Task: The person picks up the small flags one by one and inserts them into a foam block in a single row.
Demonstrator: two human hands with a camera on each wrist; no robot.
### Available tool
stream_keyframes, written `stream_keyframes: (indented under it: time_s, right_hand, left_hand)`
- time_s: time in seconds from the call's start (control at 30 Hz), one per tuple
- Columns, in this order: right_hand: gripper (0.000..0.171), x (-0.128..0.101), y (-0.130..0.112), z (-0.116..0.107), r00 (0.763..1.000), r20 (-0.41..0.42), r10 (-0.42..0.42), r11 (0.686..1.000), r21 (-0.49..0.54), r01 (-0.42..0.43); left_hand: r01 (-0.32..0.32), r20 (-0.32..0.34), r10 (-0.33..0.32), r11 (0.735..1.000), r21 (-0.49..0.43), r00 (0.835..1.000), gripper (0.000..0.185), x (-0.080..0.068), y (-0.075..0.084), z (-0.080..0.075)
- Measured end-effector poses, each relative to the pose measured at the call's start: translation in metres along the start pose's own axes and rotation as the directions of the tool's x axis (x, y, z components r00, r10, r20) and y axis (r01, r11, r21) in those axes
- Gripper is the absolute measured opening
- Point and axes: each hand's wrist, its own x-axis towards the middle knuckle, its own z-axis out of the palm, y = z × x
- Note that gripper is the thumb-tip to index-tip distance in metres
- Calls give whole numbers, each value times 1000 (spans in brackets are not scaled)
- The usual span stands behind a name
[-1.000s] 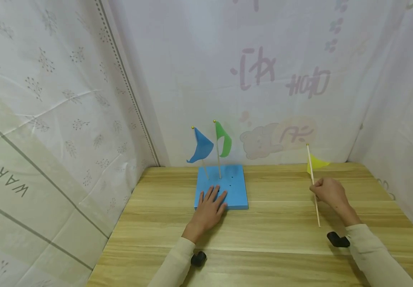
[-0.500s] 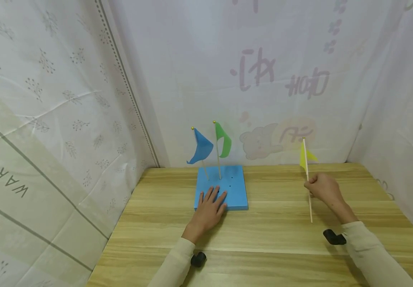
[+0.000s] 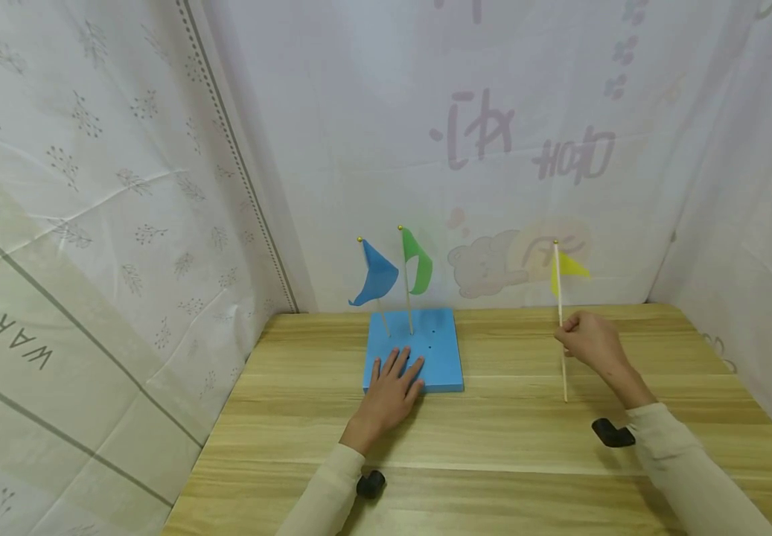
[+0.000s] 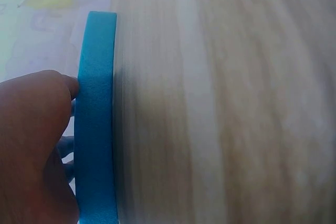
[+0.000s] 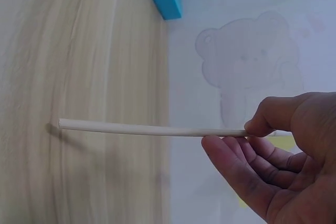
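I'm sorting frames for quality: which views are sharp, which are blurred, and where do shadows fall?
Head view: evenly lit and sharp, edges bowed by the wide lens. Left wrist view: the table grain is smeared, the blue foam block clearer. Right wrist view: the stick is crisp and casts a soft shadow on blurred wood.

In the left wrist view the blue foam block [image 4: 95,124] shows only its edge, its top hidden, and the left hand [image 4: 31,145] is cut off by the frame. In the right wrist view the yellow flag [image 5: 286,142] sits mostly behind the right hand [image 5: 278,166], and the desk [image 5: 79,77] is blurred.
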Motion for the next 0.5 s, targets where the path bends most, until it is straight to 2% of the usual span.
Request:
stream_keyframes:
  time_s: [0.5]
  right_hand:
    - [23, 15, -31, 10, 999, 1, -43, 999, 10, 43]
  left_hand:
    - [13, 13, -13, 1000, 3, 1000, 53, -1, 1, -1]
